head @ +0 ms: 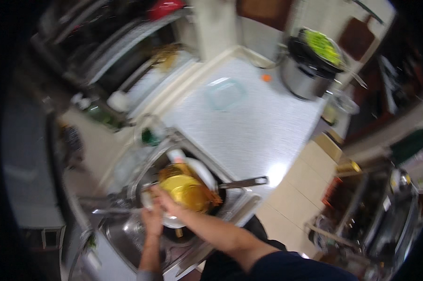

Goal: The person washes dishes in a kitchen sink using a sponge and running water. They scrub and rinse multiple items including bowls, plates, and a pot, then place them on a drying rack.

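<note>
Both of my hands are close together over the stainless steel sink, beside the faucet. My right hand reaches across to the left edge of a yellow bowl or pot; my left hand is just below it. Blur hides the fingers, so whether either hand grips anything is unclear. The yellow vessel lies among white dishes and a dark pan, whose handle sticks out over the sink's right rim.
A clear, pale green-edged dish lies on the metal countertop. Near the back right corner stands a steel cooker with a strainer of chopped green vegetables on top. An orange piece lies beside it. Shelving with kitchenware stands at right.
</note>
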The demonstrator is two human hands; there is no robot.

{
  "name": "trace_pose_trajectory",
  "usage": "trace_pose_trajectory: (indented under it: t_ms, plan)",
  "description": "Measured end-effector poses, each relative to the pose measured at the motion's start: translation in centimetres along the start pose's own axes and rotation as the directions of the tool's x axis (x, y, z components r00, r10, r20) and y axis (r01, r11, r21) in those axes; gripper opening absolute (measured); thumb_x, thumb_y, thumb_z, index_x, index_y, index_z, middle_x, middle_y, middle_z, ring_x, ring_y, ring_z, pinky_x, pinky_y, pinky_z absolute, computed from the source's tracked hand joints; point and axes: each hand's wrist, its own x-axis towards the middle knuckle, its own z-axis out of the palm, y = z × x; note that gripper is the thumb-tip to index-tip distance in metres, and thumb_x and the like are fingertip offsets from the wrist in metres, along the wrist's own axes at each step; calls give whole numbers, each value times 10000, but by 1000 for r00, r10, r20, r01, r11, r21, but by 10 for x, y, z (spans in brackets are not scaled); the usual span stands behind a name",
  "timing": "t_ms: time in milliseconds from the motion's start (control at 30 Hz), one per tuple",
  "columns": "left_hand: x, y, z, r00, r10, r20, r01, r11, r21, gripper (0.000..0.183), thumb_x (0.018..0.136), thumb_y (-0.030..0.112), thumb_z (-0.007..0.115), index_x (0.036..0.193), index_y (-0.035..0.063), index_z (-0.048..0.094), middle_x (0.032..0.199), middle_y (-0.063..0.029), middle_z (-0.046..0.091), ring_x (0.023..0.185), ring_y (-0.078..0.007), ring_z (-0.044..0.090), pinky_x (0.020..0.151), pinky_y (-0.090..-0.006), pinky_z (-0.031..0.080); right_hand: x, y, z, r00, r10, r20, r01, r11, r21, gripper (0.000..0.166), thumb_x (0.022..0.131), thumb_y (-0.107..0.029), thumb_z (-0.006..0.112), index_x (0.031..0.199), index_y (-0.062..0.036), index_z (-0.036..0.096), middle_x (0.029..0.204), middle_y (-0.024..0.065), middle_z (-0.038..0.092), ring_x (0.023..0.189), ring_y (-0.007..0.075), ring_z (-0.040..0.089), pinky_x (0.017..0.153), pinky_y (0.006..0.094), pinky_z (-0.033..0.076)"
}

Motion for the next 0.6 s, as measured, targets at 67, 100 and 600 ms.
trace_pose_trajectory:
  t_ms: [67,100,600]
  plan:
    - [10,3,-2,996,-55,-64,50,996,-80,374,908,338,613,1037,-13,614,927,-60,631,833,-138,556,723,-301,457,-21,-24,24,982,62,-179,-100,973,-210,479,925,-400,518,1291,-90,516,1249,39,542,1119,167,487,953,309,385]
    - [16,7,-4,987,-132,-96,123,988,-94,399,910,337,611,1082,-23,600,957,-65,628,853,-150,560,742,-303,461,-26,-20,23,990,-115,-79,83,942,-325,487,938,-386,509,1312,-75,486,1273,73,522,1167,192,462,1005,304,342]
    - [-19,-16,-3,948,104,-300,-169,966,-198,545,859,353,666,1164,-6,392,1007,-217,615,904,-265,613,802,-354,475,-31,-32,21,966,253,46,-255,967,30,357,903,-455,523,992,-126,627,923,38,664,792,221,620,740,365,512]
